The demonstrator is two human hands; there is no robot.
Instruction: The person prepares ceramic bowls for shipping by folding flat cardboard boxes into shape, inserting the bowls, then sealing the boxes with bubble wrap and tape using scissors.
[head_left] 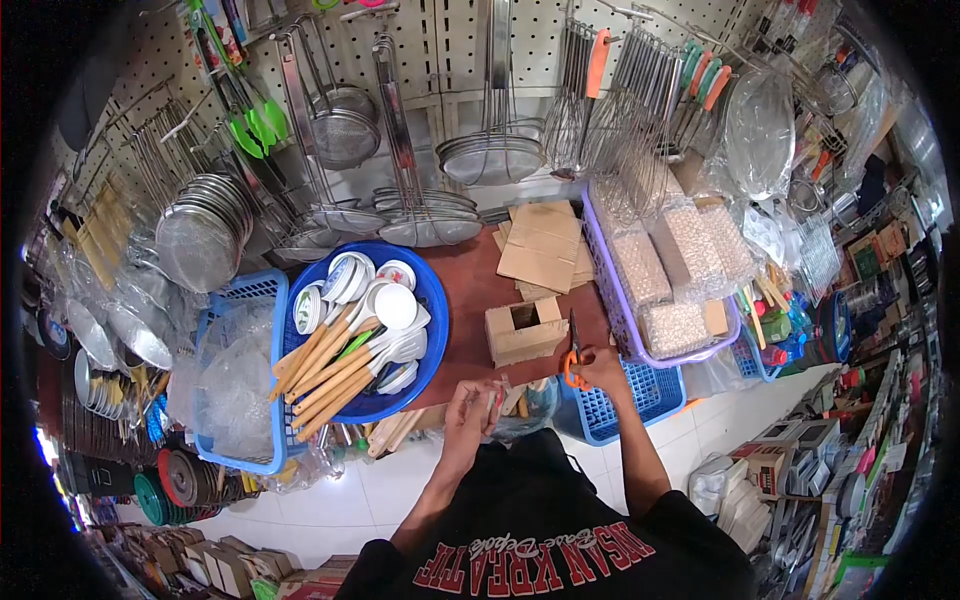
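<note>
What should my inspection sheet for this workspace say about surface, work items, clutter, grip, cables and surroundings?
Surface: reddish-brown tabletop, partly covered.
Work items: orange-handled scissors beside an open cardboard box.
Clutter: blue basin of wooden-handled utensils; purple basket of bubble-wrapped packages; cardboard sheets.
Grip: right hand holds the scissors; left hand holds a small item, too small to identify.
Cables: nothing seen.
Surroundings: strainers and whisks hang before a pegboard.
</note>
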